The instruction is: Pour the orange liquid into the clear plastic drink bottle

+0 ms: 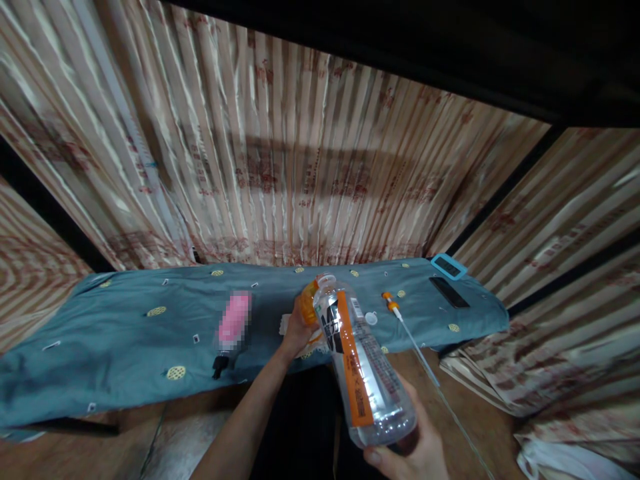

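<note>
Right hand [423, 437], head view: we saw it clamped on the base end of a clear bottle [357, 360], most of whose length extended beyond the grip toward the upper left. Mouth foremost, the bottle pointed forward and leftward, its long axis running obliquely across the near edge of the blue-green cloth [130, 353]. We found the left hand [299, 327] wrapped round an orange container [309, 303] just beside that mouth; whether the two touched, we could not tell.
</note>
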`<action>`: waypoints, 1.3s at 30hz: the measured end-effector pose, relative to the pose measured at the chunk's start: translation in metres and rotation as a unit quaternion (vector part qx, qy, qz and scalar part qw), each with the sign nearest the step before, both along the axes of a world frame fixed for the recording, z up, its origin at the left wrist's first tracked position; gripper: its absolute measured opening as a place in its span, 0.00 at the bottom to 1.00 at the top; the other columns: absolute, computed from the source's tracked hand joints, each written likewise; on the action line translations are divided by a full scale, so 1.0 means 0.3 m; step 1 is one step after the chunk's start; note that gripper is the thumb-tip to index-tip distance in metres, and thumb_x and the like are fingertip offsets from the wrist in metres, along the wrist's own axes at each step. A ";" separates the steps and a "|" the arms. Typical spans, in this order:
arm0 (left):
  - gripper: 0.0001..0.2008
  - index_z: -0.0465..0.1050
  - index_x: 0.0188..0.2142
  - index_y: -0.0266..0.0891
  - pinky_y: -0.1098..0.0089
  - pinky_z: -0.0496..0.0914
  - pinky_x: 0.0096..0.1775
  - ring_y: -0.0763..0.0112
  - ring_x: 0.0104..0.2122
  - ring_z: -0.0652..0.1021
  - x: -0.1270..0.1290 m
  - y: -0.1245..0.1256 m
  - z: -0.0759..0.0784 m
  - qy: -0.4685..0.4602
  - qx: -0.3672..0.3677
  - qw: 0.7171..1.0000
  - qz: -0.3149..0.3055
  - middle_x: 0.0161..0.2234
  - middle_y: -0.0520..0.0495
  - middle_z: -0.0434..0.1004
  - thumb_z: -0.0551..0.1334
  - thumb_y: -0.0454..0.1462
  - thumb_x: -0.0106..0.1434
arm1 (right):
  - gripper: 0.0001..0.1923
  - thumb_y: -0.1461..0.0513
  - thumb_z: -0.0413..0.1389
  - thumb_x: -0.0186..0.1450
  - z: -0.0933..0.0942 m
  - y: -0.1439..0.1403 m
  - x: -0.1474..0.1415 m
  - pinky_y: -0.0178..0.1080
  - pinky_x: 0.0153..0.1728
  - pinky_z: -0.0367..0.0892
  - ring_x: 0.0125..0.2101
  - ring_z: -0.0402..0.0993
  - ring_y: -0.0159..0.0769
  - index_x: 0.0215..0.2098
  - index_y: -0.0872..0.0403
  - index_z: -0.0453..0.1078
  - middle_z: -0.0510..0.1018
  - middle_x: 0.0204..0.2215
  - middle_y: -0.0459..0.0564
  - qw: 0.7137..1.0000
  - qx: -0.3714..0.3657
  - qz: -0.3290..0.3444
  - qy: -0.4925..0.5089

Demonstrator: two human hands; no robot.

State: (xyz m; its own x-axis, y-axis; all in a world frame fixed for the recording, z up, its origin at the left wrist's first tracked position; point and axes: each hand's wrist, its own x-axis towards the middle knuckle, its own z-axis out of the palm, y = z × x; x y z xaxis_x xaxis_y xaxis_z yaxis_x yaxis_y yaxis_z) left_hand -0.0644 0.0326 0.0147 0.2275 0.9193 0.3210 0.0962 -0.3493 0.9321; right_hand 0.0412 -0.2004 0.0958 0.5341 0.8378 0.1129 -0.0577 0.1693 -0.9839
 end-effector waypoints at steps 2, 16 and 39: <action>0.26 0.59 0.49 0.39 0.61 0.71 0.46 0.63 0.43 0.76 -0.001 -0.001 0.003 -0.004 -0.001 1.000 -0.002 0.44 0.46 0.72 0.65 0.33 0.50 | 0.44 0.52 0.73 0.39 0.004 0.000 -0.001 0.29 0.39 0.73 0.40 0.80 0.40 0.53 0.50 0.68 0.82 0.43 0.48 1.000 -0.005 0.003 -0.003; 0.26 0.60 0.49 0.38 0.61 0.71 0.46 0.63 0.43 0.76 -0.001 0.000 0.000 0.001 -0.014 1.000 -0.003 0.45 0.45 0.73 0.65 0.32 0.51 | 0.43 0.52 0.74 0.39 -0.007 -0.001 0.007 0.29 0.38 0.73 0.40 0.81 0.39 0.52 0.47 0.69 0.82 0.43 0.45 1.000 -0.003 0.000 -0.016; 0.25 0.60 0.47 0.40 0.62 0.72 0.42 0.65 0.37 0.76 -0.001 -0.006 0.010 0.003 -0.009 1.000 0.012 0.41 0.47 0.74 0.66 0.33 0.50 | 0.44 0.49 0.71 0.41 0.017 -0.001 0.003 0.35 0.41 0.74 0.42 0.80 0.46 0.53 0.52 0.64 0.82 0.43 0.52 0.998 -0.027 0.009 -0.047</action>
